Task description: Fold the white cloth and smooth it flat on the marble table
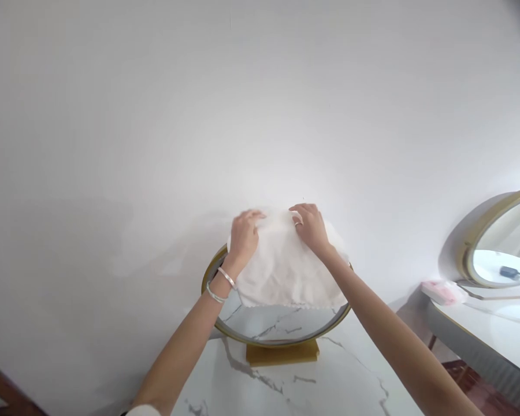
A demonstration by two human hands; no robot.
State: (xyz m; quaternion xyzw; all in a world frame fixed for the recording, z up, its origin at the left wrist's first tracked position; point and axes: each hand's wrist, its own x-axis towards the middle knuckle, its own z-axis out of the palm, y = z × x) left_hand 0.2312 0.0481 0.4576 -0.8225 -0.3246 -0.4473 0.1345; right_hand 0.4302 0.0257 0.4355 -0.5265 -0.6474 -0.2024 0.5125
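Observation:
A white cloth (290, 266) with a scalloped lower edge hangs over the upper part of an oval, gold-framed mirror (273, 330). Beneath the cloth, the mirror's lower glass and its gold base (281, 353) show. At the top left of the cloth lies my left hand (245, 232), fingers stretched inward and slightly blurred; two bracelets circle the wrist. My right hand (311, 228), wearing a ring, rests on the cloth's top right, its thumb and forefinger apart. Both hands look open on the cloth; the mirror's top rim is hidden.
The mirror stands on a white, grey-veined marble-look tabletop (299, 390) against a pale wall (199, 104). On the right, a second gold-framed mirror (502, 231) stands at another white table (485, 329), with a pink-and-white package (444, 292) on it. A dark wooden piece (4, 387) shows at lower left.

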